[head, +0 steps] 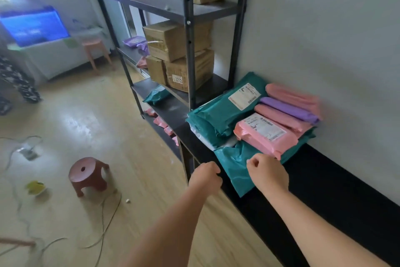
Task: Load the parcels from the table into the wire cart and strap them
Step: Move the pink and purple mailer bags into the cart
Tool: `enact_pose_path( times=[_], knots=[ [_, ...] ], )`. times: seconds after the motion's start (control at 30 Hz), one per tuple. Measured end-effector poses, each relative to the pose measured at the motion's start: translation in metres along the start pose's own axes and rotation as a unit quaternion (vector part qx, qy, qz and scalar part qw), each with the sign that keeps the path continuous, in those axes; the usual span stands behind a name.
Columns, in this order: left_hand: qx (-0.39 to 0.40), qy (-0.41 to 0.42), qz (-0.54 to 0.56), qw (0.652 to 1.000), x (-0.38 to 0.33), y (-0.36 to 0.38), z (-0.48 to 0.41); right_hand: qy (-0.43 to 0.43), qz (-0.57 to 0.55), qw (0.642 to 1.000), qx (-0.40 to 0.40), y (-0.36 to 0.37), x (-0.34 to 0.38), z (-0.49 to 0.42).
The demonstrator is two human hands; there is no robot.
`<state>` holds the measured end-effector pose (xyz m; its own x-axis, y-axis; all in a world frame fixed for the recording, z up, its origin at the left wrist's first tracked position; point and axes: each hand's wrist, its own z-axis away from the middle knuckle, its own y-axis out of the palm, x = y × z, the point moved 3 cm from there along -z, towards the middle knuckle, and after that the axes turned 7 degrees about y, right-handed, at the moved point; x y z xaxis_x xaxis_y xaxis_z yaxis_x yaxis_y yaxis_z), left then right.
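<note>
A pile of soft parcels lies on the black table [337,184] against the wall: a large teal bag with a label [218,115], a pink labelled bag [266,134], a purple roll [287,108], more pink rolls [292,95] and a teal bag at the front [233,165]. My left hand [205,176] hovers at the table's near edge, fingers curled, holding nothing. My right hand [267,172] rests over the front teal bag, fingers curled, just short of the pink bag. No wire cart is in view.
A black metal shelf rack [190,28] with cardboard boxes [177,54] and small bags stands left of the table. A pink stool [87,174] and loose cables [106,219] lie on the wooden floor. A taller stool [95,52] and blue screen stand farther back.
</note>
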<state>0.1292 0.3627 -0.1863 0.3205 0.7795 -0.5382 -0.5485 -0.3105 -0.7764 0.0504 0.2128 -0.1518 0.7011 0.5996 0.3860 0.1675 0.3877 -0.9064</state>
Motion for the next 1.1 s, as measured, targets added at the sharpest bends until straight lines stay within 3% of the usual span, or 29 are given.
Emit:
enact_pose_path(
  times=[0.37, 0.77, 1.1],
  knots=[
    [-0.067, 0.077, 0.010, 0.995, -0.076, -0.045, -0.116, 0.127, -0.130, 0.976, -0.120, -0.042, -0.024, -0.093],
    [0.059, 0.192, 0.017, 0.979, -0.125, -0.042, -0.223, 0.307, -0.106, 0.937, -0.130, -0.026, -0.047, -0.141],
    [0.214, 0.178, -0.015, 0.960, -0.125, -0.015, -0.245, 0.469, -0.236, 0.850, -0.055, -0.004, -0.041, -0.135]
  ],
)
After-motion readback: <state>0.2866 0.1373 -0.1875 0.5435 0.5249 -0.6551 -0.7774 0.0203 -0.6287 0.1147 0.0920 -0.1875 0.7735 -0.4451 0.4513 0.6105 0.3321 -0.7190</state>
